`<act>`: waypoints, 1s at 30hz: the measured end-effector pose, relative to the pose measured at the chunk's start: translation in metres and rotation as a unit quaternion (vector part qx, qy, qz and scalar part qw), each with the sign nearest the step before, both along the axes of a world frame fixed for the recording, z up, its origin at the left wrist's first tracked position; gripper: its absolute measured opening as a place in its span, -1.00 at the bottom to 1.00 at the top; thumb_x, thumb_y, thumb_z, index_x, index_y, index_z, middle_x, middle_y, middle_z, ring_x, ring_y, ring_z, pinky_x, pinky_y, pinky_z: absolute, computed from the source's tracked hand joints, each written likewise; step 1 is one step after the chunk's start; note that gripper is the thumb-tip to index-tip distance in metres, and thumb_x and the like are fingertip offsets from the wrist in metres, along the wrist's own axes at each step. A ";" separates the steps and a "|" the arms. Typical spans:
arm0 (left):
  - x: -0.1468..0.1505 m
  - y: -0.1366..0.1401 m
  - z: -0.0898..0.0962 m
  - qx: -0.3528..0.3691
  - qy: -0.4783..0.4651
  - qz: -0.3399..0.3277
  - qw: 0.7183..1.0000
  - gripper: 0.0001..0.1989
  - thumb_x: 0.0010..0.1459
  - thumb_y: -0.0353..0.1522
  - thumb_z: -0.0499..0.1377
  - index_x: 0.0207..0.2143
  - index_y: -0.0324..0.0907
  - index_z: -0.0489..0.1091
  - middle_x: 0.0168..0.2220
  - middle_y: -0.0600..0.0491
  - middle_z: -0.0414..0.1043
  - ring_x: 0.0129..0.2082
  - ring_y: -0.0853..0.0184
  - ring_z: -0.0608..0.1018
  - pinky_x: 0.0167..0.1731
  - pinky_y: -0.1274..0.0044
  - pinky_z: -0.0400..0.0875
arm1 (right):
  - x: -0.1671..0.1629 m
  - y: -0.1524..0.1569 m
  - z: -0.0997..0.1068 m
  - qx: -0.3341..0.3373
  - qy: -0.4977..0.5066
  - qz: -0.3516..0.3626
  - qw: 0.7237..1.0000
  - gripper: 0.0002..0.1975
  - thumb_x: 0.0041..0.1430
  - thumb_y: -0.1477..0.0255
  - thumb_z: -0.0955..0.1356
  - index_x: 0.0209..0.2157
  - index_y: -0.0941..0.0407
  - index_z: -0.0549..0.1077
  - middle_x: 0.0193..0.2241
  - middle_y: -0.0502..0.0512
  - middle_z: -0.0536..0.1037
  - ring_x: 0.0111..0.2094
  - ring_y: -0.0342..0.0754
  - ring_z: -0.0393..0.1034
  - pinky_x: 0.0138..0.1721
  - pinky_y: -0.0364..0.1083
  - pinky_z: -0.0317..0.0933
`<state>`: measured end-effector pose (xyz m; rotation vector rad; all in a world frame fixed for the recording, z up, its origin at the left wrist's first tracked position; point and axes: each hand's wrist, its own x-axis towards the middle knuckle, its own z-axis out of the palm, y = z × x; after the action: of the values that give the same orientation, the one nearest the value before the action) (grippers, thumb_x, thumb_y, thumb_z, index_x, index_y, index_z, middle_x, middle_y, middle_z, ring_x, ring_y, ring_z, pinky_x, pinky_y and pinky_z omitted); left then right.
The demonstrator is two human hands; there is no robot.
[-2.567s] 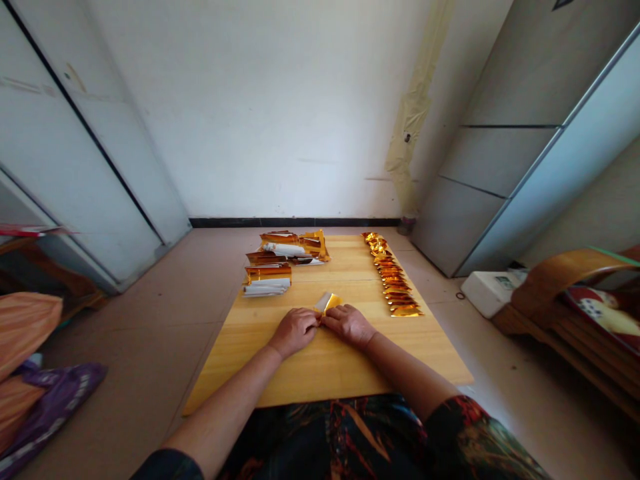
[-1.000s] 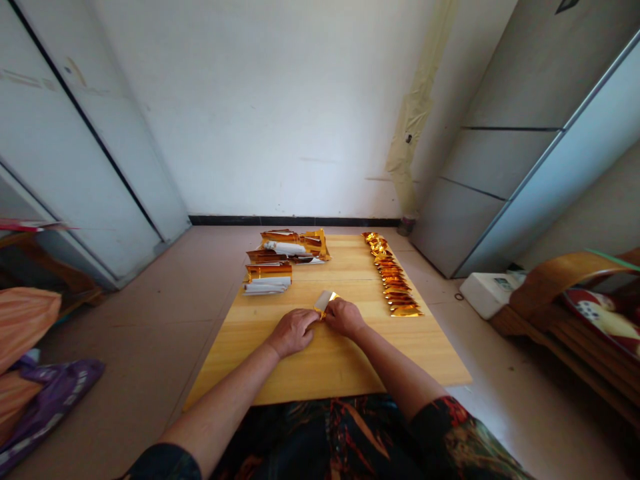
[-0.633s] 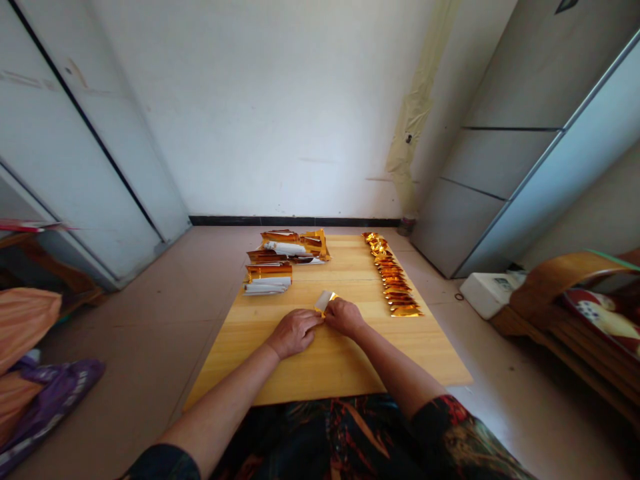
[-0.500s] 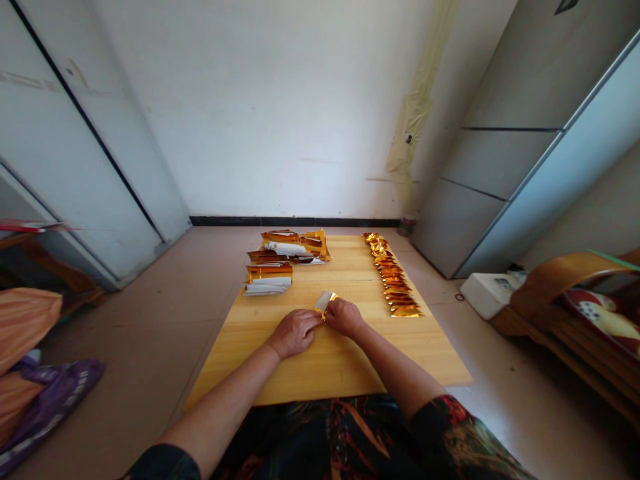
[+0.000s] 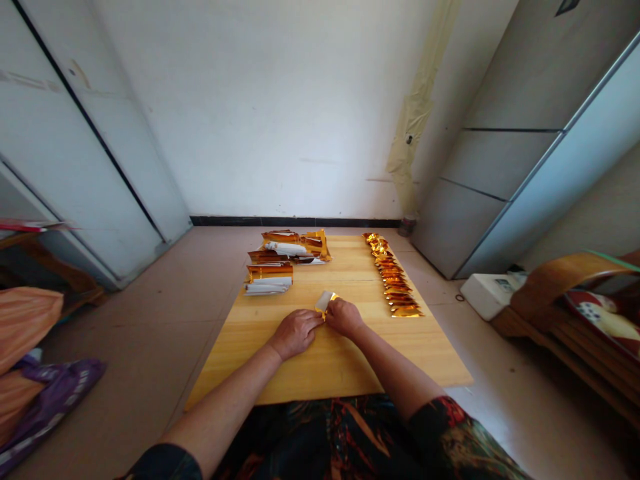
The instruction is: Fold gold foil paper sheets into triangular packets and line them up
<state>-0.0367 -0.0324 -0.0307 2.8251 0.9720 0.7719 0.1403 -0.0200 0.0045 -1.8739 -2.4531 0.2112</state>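
At the middle of the wooden table (image 5: 320, 367), both hands meet on a small piece of gold foil paper (image 5: 325, 299) whose pale inner side faces up. My left hand (image 5: 296, 331) presses its fingertips on the near left edge of the paper. My right hand (image 5: 344, 317) has its fingers closed on the right side, and its thumb and fingertips are partly hidden. Ahead and to the left lie stacks of gold and white foil sheets (image 5: 270, 273). Along the right side runs an overlapping row of folded gold foil pieces (image 5: 394, 277).
A grey refrigerator (image 5: 480, 167) stands beyond the table's right corner, with a white box (image 5: 484, 297) and a wooden bench (image 5: 540, 307) nearer. The white wall (image 5: 280, 120) is behind. A purple bag (image 5: 75, 390) lies on the floor at left.
Almost nothing differs. Both hands stay on the foil paper in the same place, and the stacks and the row are unmoved.
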 end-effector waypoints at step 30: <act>0.009 -0.004 0.000 0.049 0.011 0.033 0.998 -0.74 0.11 -0.51 0.05 -0.20 -0.19 0.46 -0.19 -0.04 0.52 -0.18 0.28 0.52 -0.13 0.40 0.47 | 0.017 0.005 -0.004 -0.038 0.172 -0.023 0.984 -0.91 0.03 0.53 0.31 -0.42 0.15 0.48 -0.37 0.04 0.50 -0.37 -0.17 0.33 -0.39 -0.25 0.08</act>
<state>-0.0274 -0.0364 -0.0306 2.9029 1.0659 0.8178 0.1573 -0.0151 0.0001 -1.7443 -2.1963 0.5818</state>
